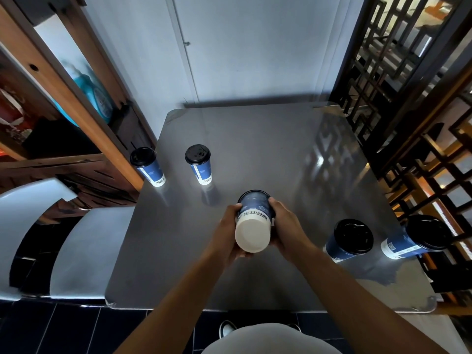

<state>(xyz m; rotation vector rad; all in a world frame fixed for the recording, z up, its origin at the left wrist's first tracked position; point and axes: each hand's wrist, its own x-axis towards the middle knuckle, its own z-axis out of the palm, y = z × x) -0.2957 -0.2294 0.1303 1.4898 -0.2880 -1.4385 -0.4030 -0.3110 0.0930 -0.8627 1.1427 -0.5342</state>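
Note:
A blue paper cup [253,221] with a white base is held above the grey table [255,149], tipped so its white bottom faces me and its dark lidded end points away. My left hand [229,233] grips its left side, fingers curled underneath. My right hand [283,226] grips its right side, thumb on top near the rim.
Two lidded blue cups [147,166] [198,164] stand at the table's left. Two more lidded cups [350,240] [416,237] stand at the right edge. A wooden shelf [63,98] is left, a black lattice screen [408,98] right, a grey chair [84,251] near left.

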